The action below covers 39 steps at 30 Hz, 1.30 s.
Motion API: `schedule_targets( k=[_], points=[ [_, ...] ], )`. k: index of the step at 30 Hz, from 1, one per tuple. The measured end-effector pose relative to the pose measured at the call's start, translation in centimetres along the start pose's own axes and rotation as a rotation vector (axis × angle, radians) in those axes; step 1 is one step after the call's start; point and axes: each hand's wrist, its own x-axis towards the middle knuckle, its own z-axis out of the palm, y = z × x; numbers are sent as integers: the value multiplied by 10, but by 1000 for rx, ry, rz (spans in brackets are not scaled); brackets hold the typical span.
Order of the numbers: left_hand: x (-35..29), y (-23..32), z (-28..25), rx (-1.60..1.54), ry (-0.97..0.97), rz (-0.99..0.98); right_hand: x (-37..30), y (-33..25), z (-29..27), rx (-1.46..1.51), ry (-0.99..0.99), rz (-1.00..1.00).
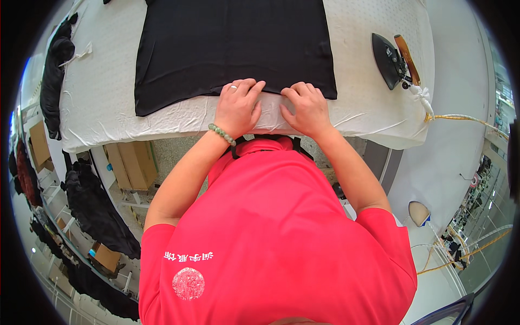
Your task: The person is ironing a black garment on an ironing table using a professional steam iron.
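A black piece of fabric (235,49) lies spread over the white-covered table (368,116), its near edge running close to the table's front. My left hand (237,108), with a ring and a green bead bracelet, has its fingers curled onto that edge near the middle. A short way to the right, my right hand (309,111) bends its fingers over the same edge. Both thumbs show below the hem, beside the white cover. Between the hands the edge dips slightly. What the fingertips pinch underneath is hidden.
An iron (387,60) with a wooden handle rests at the table's right, its hose (460,116) trailing right. Dark bundled cloth (54,76) lies along the left edge. Below left are cardboard boxes (130,165) and hanging black garments (95,203).
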Motion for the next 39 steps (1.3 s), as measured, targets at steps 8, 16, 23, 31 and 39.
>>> schedule_targets(
  k=[8,16,23,31,39],
  points=[
    [13,17,12,-36,-81,22,-14,65,-23,19,192,400],
    [9,18,17,-8,-63,128,-35,115,-26,508,-85,782],
    [1,19,18,20,-33,158,-40,100,-28,178,77,570],
    [-72,-81,-74,339,271,-327,9,19,-13,-2,250,19],
    [-136,-202,-148,117,147,-1106,43,-95,69,106,59,-253]
  ],
)
